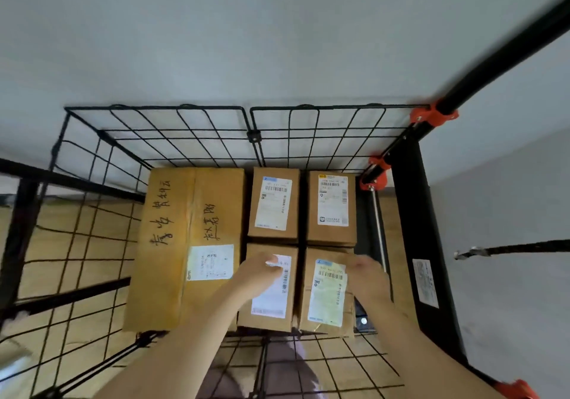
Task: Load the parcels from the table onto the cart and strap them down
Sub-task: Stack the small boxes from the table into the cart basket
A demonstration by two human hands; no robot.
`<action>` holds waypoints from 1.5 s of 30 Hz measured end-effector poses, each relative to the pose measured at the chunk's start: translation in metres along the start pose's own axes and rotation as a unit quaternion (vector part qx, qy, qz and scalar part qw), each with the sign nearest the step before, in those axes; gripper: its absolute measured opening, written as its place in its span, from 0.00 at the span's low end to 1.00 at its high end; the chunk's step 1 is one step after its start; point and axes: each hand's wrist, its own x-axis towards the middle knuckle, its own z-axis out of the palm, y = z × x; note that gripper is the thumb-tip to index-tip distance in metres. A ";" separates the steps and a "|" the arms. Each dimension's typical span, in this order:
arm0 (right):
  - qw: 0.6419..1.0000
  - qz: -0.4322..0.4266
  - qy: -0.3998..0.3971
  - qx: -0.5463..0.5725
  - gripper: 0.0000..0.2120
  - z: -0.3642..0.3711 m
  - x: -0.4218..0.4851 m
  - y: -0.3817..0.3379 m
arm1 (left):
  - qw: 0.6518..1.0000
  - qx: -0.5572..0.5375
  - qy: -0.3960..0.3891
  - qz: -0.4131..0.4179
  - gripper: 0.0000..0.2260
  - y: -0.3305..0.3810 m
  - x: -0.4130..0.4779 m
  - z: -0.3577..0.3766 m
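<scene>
I look down into a black wire-mesh cart (253, 136) holding several cardboard parcels. A large box (172, 244) with handwritten characters fills the left side. Two small labelled boxes sit at the back, one (273, 204) left of the other (331, 207). Two more small boxes lie in front: the near left box (271, 303) and the near right box (327, 297). My left hand (260, 270) rests on top of the near left box. My right hand (367, 275) touches the right top edge of the near right box. Both hands are motion-blurred.
A black strap with a metal hook (472, 252) hangs in the air at the right, outside the cart. A black post with orange clamps (431, 115) rises at the cart's far right corner. Wooden floor shows through the mesh on the left.
</scene>
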 end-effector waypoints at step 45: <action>0.824 -0.549 -0.088 0.110 0.10 0.314 -0.615 -0.450 | 0.773 -0.074 0.596 0.206 0.16 -0.486 -0.488 -0.406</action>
